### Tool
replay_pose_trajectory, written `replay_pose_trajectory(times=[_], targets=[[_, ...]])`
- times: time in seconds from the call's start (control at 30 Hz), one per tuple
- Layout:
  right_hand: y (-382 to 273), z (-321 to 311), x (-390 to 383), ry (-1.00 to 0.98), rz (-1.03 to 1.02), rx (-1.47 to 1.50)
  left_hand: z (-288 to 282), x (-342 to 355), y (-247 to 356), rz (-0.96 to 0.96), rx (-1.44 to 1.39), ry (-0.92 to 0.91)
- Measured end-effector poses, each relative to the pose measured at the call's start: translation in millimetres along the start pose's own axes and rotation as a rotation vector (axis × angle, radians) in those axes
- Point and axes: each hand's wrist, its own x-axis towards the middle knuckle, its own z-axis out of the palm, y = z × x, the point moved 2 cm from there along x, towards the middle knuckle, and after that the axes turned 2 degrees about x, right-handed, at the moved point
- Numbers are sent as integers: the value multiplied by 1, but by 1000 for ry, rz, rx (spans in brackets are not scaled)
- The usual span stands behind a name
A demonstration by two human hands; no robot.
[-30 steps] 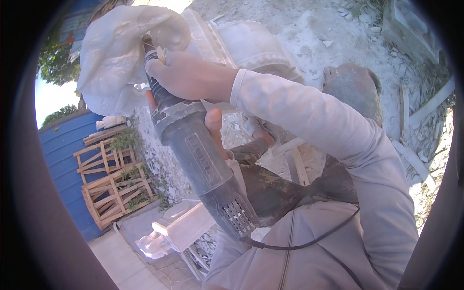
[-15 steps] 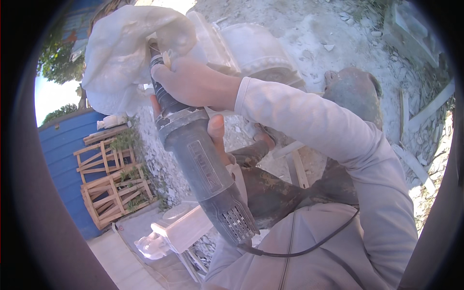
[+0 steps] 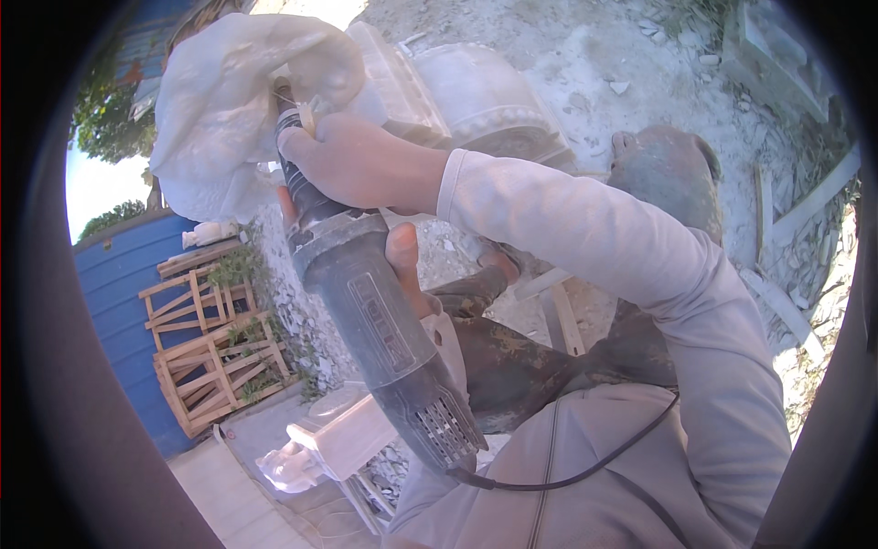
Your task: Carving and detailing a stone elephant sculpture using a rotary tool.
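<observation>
A dark die grinder (image 3: pixel 366 311) lies slantwise before me, its thin front end pointing up and away. My right hand (image 3: pixel 366 163) is closed around the narrow taped neck near the tip. From underneath, my left hand (image 3: pixel 405 261) grips the body, its thumb showing on the right side and a fingertip on the left; the palm is hidden. The tip reaches a hollow in a large, rounded white stone carving (image 3: pixel 215 101) at the upper left. Whether the bit touches the stone is hard to see. A black cord (image 3: pixel 585 467) runs from the grinder's rear across my jacket.
Carved white stone blocks (image 3: pixel 485 96) stand beyond my right forearm. Wooden crate frames (image 3: pixel 215 366) lean near a blue metal wall (image 3: pixel 123 302) on the left. A pale stone piece (image 3: pixel 343 435) sits at lower left. Stone chips and planks (image 3: pixel 782 316) litter the ground at right.
Both hands and the grinder have shifted slightly left. Both hands keep their hold on the grinder, and its tip stays at the hollow.
</observation>
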Motion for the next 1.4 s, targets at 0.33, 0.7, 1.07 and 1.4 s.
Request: replay_pose_trajectory(times=[0.33, 0.7, 1.07, 1.4], targets=[[-3, 8, 0, 17, 36, 167, -2, 2, 5, -22, 25, -31], [-24, 3, -13, 54, 133, 149, -14, 10, 8, -36, -36, -92], [-13, 3, -13, -9, 240, 292, -9, 4, 13, -123, 104, -22], [-30, -2, -33, -29, 465, 518, -4, 26, 0, 475, 166, -36]])
